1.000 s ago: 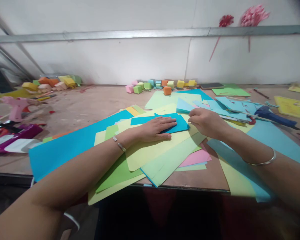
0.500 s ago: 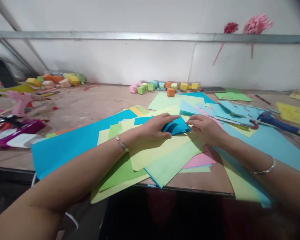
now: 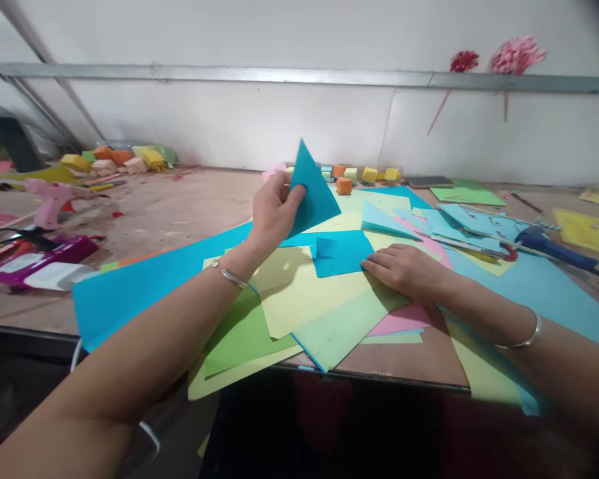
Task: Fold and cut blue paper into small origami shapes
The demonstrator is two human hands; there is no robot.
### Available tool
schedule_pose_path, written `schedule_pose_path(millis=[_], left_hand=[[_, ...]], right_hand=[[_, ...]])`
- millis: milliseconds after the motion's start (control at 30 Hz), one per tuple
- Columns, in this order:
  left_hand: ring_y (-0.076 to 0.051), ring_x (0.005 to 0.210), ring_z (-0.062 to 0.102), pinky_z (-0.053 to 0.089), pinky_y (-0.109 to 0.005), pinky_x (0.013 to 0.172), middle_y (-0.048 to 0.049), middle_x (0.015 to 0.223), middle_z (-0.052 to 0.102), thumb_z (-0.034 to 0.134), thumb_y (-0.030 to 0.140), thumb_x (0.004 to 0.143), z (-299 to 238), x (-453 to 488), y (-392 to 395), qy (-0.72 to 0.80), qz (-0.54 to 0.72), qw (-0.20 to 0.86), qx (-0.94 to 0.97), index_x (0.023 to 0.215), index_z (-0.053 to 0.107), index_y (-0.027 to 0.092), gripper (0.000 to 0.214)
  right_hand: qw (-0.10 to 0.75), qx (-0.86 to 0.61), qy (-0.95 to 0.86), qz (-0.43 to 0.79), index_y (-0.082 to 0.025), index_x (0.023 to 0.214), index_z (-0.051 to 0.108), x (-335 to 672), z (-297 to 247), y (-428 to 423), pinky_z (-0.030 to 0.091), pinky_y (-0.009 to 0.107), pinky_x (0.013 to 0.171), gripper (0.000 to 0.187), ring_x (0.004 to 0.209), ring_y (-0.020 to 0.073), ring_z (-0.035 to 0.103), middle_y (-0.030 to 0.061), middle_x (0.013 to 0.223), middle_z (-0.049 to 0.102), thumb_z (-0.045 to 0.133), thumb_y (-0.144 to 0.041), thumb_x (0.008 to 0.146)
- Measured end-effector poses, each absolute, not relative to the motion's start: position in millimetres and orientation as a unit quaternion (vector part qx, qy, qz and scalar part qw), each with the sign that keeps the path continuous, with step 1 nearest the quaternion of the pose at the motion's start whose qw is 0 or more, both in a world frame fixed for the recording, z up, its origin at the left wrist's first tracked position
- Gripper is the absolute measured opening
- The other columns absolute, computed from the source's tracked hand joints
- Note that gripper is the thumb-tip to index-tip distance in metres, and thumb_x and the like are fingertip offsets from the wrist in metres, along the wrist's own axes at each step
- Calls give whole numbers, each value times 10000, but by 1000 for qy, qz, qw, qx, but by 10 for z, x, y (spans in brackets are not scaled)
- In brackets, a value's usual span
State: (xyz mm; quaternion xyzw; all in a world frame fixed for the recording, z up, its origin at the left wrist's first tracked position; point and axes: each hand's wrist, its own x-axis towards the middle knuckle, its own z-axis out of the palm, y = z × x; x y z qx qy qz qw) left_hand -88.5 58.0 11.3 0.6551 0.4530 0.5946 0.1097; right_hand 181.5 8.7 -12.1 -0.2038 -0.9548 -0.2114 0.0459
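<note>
My left hand (image 3: 274,213) is raised above the table and pinches one end of a blue paper sheet (image 3: 312,193), lifting it into an upright pointed flap. The other part of that blue paper (image 3: 342,256) lies flat on a pale yellow sheet (image 3: 304,293). My right hand (image 3: 404,269) rests palm down at the blue paper's right edge, fingers together and pressing on it. Both wrists wear thin metal bangles.
Many coloured sheets overlap on the wooden table (image 3: 180,213), some hanging over its front edge. A row of small paper cubes (image 3: 359,176) lines the back wall. A blue glue gun (image 3: 549,243) lies right, a pink glue gun (image 3: 52,199) left, and paper flowers (image 3: 516,53) hang above.
My left hand has lifted off the flat blue paper and raised one part of it upright. My right hand slid down to the paper's right edge and stays on the table.
</note>
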Motion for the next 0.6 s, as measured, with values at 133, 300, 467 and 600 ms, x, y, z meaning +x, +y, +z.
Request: schedule_pose_path(millis=[133,300,467,600], left_hand=[[-118,540,441,326,-238,518,48,597,481,599,257,852,80,-965,706,478,639,187,574,782,530,212,109],[-107,532,452,347,-229,522,47,614,527,599,235,852,58,-955,715,472,649,253,540,771,533,193,112],[-100,520,444,343,-221,522,55,594,511,592,207,847,44,-916,693,475,653,264,529,760,545,179,103],[-101,528,453,351,-216,532,52,595,516,591,188,832,21,-847,662,482,634,306,522,778,567,169,62]], right_hand=[[37,-193,-944,-265,-137,790,648,1786,-105,40,412,302,617,302,615,149,532,50,682,623,396,-62,938],[128,-205,-942,-235,-166,783,649,1780,-139,30,392,284,572,292,594,141,509,33,666,618,409,-78,924],[335,-298,-884,-135,-204,1004,673,1921,-39,112,470,289,558,270,640,157,590,51,783,682,428,-134,911],[476,-527,-704,38,-180,1073,663,2367,46,437,484,335,507,273,535,171,572,69,731,671,475,-195,876]])
